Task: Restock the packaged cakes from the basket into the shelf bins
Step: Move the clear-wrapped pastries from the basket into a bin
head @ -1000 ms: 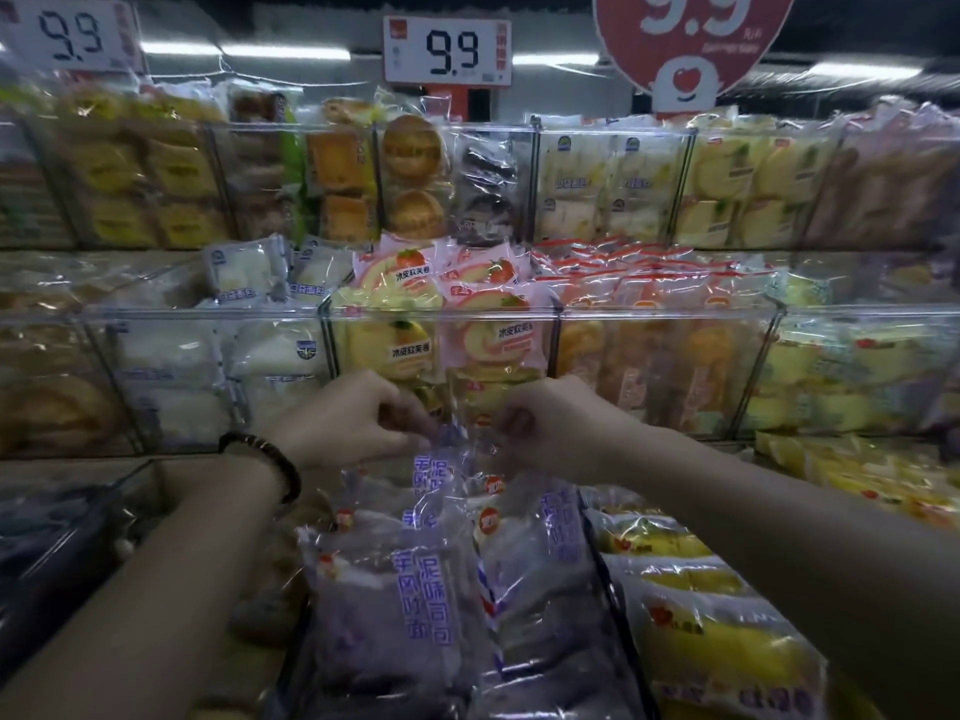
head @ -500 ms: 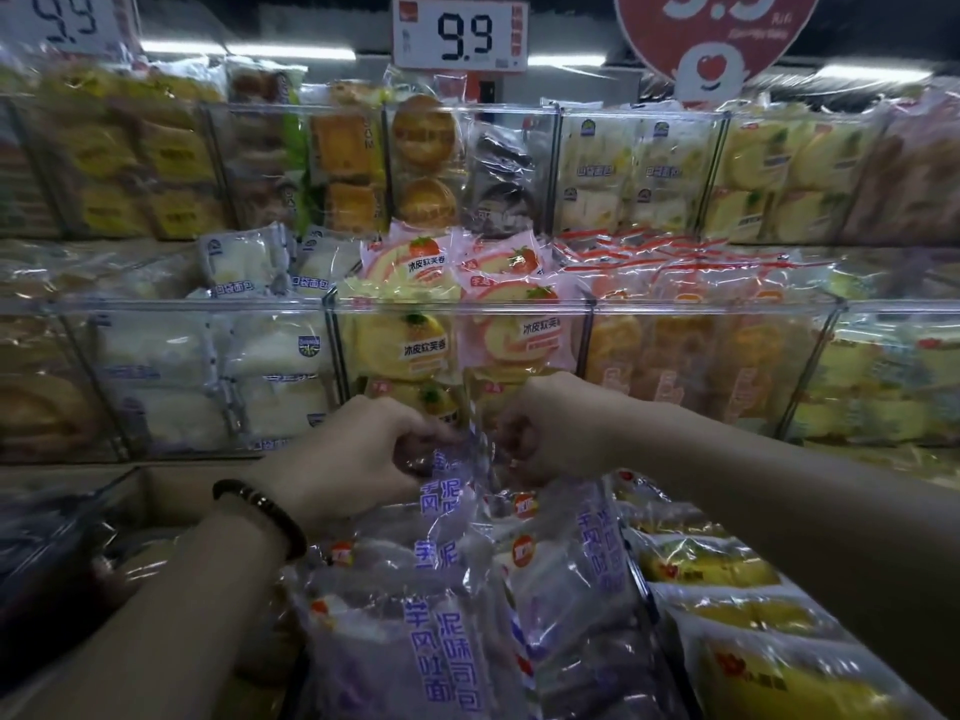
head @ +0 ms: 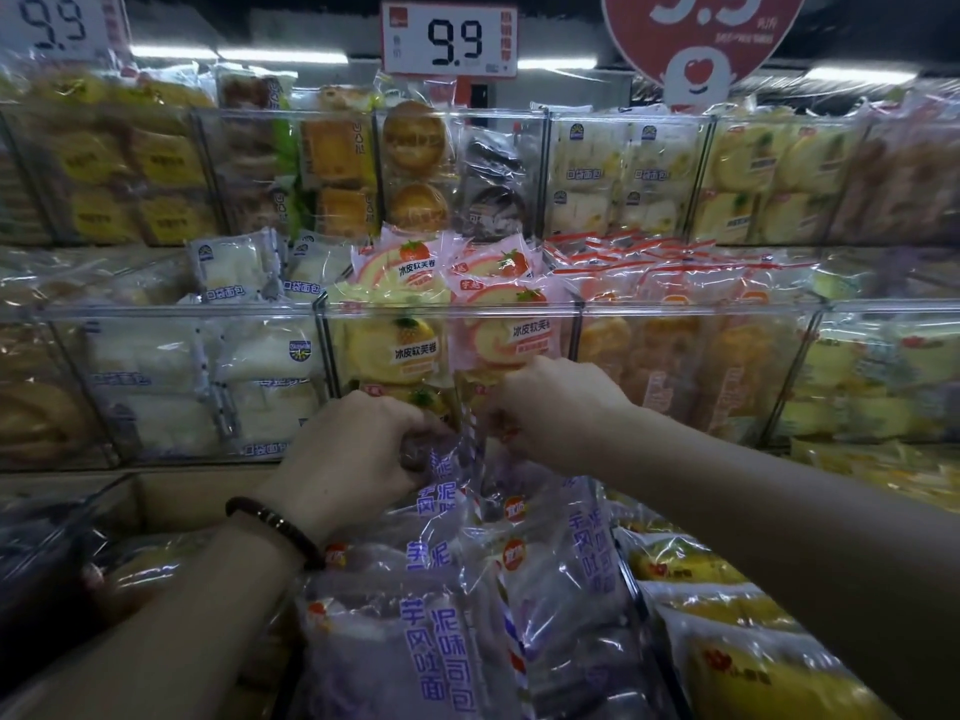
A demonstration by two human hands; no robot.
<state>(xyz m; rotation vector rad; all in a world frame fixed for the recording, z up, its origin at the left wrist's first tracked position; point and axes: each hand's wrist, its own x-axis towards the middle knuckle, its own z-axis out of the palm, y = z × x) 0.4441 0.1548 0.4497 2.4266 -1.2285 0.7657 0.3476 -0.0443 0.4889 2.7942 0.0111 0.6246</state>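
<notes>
So you've got both hands up at the back end of the lower bin right now: your left hand (head: pixel 358 449) (the one with the dark beaded bracelet (head: pixel 275 530) on the wrist) is curled tight around the crinkly top edge of a clear plastic-wrapped purple taro bread pack with violet lettering (head: pixel 441 491), and your right hand (head: pixel 550 407) is pinched closed on the same bunch of wrapper just beside it, fingers tucked in so I can't see exactly how much film each one has. The pack itself stands more or less upright at the far end of a row of the same purple packs (head: pixel 447 641) that fills the clear-walled lower bin (head: pixel 631 574), right under the front of the transparent acrylic bin of pink and yellow swirl-roll cakes (head: pixel 447 345). Can't see the basket anywhere in the shot, so no idea what's left in it. My read is you're in the seating step: pack already in its bin, and you're straightening or tucking it into line. Next move probably wants a gentle push down and back so it stands flush with its neighbours, then let go with both hands without dragging the slippery film back up. Watch the bin above (your right knuckles are touching or nearly touching its front wall), and the yellow-wrapped cake packs (head: pixel 727 615) next door sit close, so keep the purple one on its own side of the divider.
</notes>
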